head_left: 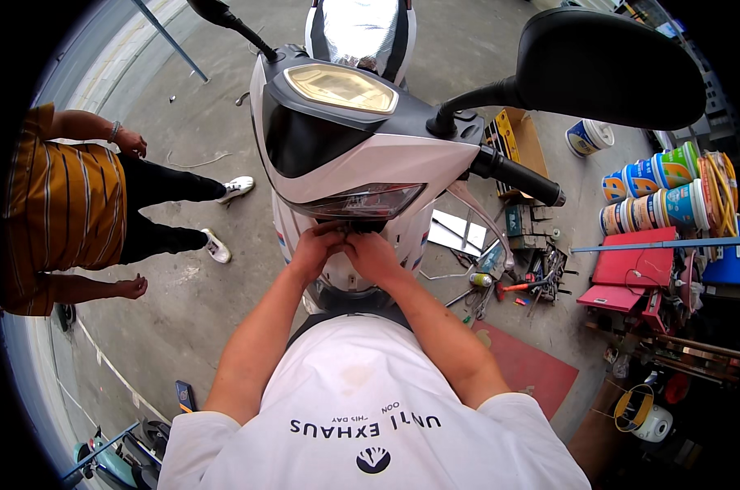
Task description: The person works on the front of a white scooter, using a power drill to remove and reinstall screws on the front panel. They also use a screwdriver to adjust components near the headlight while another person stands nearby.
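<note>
A white and black scooter (376,167) stands upright right in front of me, its handlebar cover and headlight (362,202) facing my chest. Both of my hands meet just below the headlight, at a dark gap in the front panel. My left hand (314,250) has its fingers curled and drawn together there. Close beside it, almost touching, my right hand (372,256) is also closed, fingertips pointing into the gap. Whatever the fingertips grip is hidden by the hands and the shadow under the headlight.
A mirror (611,67) and a handgrip (521,175) jut out at the right. Tools (541,273) lie on the floor there, near stacked buckets (656,175) and a red mat (529,367). A person in a striped shirt (72,208) stands at the left.
</note>
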The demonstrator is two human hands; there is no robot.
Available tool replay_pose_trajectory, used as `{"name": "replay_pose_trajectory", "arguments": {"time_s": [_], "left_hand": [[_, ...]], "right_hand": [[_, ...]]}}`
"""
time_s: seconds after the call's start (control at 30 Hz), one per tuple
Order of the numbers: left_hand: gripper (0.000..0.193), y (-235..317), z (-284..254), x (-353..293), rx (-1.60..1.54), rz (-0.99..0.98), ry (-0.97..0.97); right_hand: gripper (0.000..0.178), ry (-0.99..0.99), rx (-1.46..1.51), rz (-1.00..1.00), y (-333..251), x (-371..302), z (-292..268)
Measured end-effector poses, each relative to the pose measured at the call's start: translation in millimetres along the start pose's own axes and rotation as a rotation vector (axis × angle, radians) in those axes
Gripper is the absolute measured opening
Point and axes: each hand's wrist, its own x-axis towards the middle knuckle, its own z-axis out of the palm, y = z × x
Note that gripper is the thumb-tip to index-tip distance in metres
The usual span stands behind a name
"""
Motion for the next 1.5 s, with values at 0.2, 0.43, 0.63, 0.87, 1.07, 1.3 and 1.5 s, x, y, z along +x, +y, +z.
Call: {"name": "replay_pose_trajectory", "arguments": {"time_s": [0.2,0.43,0.63,0.87,1.07,1.3,1.5], "left_hand": [[0.038,3,1,-3,0.038,-0.025,0.001],[0.037,10,9,-9,0.070,-0.040,0.005],[0.036,12,9,-10,0.069,-0.036,-0.015],[0.039,10,5,-9,0.093,-0.044,-0.039],[0.037,5,1,-6,0.090,-0.036,-0.027],[0.036,2,-1,-4,0.085,-0.015,-0.030],[0.039,2,-2,-4,0.139,-0.030,-0.040]], "right_hand": [[0.025,0.033,0.350,0.183,-7,-24,-27],[0.023,0.085,0.673,0.318,8,-28,-22],[0.020,-0.036,0.464,0.231,3,-13,-13],[0.022,0.016,0.220,0.271,-1,-2,-11],[0.022,0.116,0.187,0.280,-6,5,-12],[0.024,0.085,0.165,0.350,-6,9,-9],[0.025,0.102,0.201,0.365,-5,9,-5]]}}
